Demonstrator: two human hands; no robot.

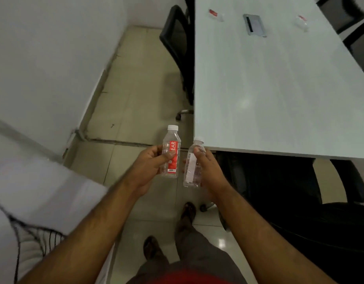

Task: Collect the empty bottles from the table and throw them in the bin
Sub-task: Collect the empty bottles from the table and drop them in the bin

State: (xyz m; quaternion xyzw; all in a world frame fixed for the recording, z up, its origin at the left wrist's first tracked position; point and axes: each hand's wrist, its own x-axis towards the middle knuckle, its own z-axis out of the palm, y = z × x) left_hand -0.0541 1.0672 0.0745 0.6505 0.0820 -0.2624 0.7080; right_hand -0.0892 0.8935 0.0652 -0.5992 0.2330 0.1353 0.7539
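At centre frame, off the tabletop (279, 89), we note our left hand (150, 167) clasping the red-labelled bottle (171, 154) and our right hand (207, 171) the white-labelled bottle (192, 167) mid-body; both look empty, light, thin-walled and crushable.

Two clear capped bottles (171, 152) (192, 167) upright, held above floor.

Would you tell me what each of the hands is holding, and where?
Left hand grips the red-labelled bottle mid-body; right hand grips the other bottle at its upper body.
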